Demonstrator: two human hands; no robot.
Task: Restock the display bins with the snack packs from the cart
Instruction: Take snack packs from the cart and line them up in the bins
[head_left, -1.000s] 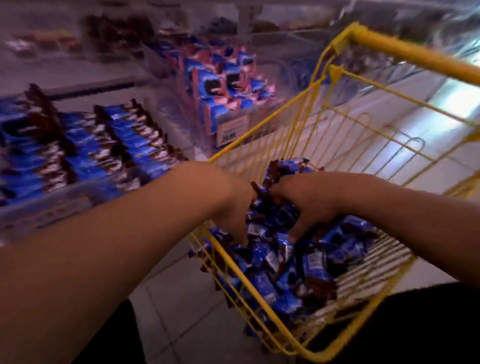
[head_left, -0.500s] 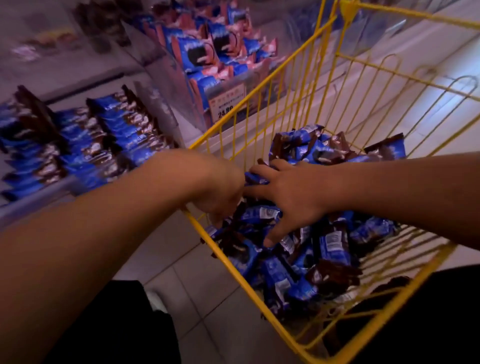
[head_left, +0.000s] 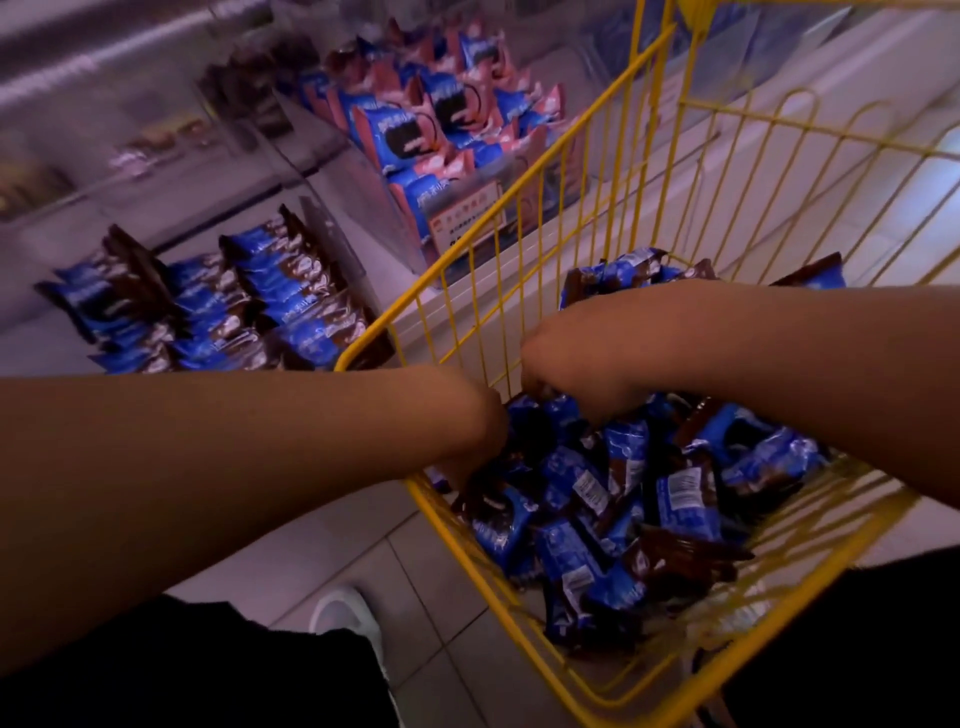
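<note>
Landmark: yellow wire cart (head_left: 524, 223), lower right of view.

Snack packs (head_left: 613, 499): blue-and-brown wrappers heaped loose on the cart floor, many at odd angles, a few lying against the far wall.

Left hand (head_left: 478, 431): inside the cart at its near-left corner, fingers down among the packs and hidden by the wrist. Whether it has hold of any cannot be told.

Right hand (head_left: 576, 364): inside the cart just beyond the left hand, knuckles up, fingers curled down into the heap. It appears to be gathering packs, but the grip itself is hidden.

Risks, as judged:
- A loose handful of slippery wrappers may shed packs on the lift; they would fall back into the cart or onto the tiled floor (head_left: 332, 540) left of it.
- Wrists or packs may catch the cart's left rim on the way out, since both hands work close against that wall.
- The pile is unsorted, so packs may reach the bin facing the wrong way.

Surroundings:
- Display bin (head_left: 218, 306), left of the cart: rows of matching blue-and-brown packs, already well filled.
- Second bin (head_left: 441, 130), beyond the cart's left wall: blue-and-pink packs with a price card; a different product, so a mix-up is possible.
- White shoe (head_left: 348, 613), on the floor left of the cart.

In the way: the cart's left wall stands between the hands and the matching bin.
</note>
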